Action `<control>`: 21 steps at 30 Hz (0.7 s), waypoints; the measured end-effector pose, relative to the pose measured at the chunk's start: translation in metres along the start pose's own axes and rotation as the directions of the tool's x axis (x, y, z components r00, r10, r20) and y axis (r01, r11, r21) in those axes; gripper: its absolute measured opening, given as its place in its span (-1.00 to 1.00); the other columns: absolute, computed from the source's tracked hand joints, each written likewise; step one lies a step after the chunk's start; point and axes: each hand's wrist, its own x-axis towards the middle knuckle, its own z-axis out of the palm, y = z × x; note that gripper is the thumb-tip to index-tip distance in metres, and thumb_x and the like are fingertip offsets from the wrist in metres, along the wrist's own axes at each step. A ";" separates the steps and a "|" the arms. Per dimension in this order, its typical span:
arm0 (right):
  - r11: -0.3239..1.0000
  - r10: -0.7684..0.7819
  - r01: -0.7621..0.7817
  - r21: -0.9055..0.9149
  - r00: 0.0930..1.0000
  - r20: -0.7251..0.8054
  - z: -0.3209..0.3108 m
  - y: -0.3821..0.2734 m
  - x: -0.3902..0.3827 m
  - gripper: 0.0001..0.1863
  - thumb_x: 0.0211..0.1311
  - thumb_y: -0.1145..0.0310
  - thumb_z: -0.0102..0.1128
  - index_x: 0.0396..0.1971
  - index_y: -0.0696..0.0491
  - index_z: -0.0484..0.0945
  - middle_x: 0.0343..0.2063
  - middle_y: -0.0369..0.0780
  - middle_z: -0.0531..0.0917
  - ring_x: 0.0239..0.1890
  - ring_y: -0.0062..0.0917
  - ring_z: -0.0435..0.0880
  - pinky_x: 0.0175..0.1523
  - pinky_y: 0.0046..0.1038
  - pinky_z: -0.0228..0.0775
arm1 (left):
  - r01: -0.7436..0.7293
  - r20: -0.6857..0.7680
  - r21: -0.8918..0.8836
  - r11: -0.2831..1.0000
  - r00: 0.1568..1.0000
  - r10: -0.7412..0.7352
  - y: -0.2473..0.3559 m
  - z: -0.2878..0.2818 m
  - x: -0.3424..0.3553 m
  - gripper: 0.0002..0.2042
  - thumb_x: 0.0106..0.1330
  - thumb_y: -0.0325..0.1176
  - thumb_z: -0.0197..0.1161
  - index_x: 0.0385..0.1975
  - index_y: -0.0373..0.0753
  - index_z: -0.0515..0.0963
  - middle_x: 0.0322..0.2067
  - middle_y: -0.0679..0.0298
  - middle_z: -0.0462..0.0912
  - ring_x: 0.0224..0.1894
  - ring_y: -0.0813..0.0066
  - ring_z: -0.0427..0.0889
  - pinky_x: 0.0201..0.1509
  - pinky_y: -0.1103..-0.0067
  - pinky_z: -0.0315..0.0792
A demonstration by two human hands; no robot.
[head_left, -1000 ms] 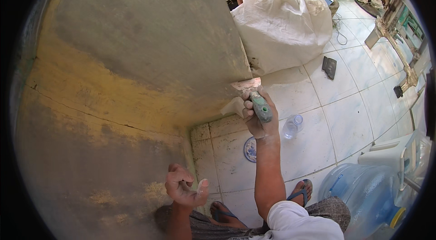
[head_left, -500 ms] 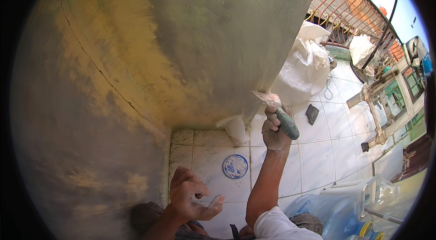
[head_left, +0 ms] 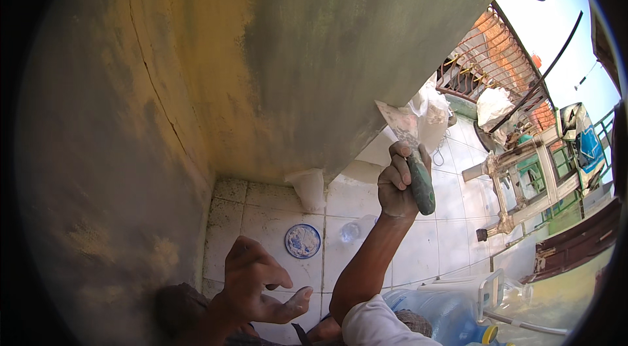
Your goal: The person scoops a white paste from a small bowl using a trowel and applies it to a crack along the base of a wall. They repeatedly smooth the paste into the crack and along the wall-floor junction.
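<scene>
While the right hand (head_left: pixel 401 182) is up on the right side of the scene, it's got a scraper (head_left: pixel 422 185) wrapped firmly in its fingers, dark green handle toward the person and the flat, smeared blade pointing away. That blade sits right by the far right edge of the grey-and-yellow wall (head_left: pixel 314 51) — can't tell if it's actually touching. The left hand (head_left: pixel 256 280) is nearer and further left, fingers half curled, thumb held a little off the index finger with a narrow gap between. Just beyond it on the white tile floor (head_left: pixel 415 248) there's a round blue-rimmed dish (head_left: pixel 318 241) with whitish stuff in it. A white crumpled-looking thing (head_left: pixel 309 189) sits at the foot of the wall, and a clear bottle (head_left: pixel 352 232) shows left of the right forearm. Big blue water jug (head_left: pixel 435 313) near right, white sack (head_left: pixel 430 110) far off past the blade.
</scene>
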 end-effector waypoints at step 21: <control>0.817 0.300 -0.202 -0.540 0.949 0.100 -0.148 0.091 -0.087 -0.39 0.35 0.23 0.44 0.35 0.05 0.49 0.06 -0.35 0.68 0.02 -0.69 0.57 0.12 -0.55 0.44 | 0.094 0.222 0.174 0.980 0.966 -0.132 -0.022 0.028 -0.032 -0.60 0.17 -0.26 0.49 -0.24 -0.11 0.32 -0.56 0.43 0.32 -0.52 0.55 0.18 -0.25 0.52 0.19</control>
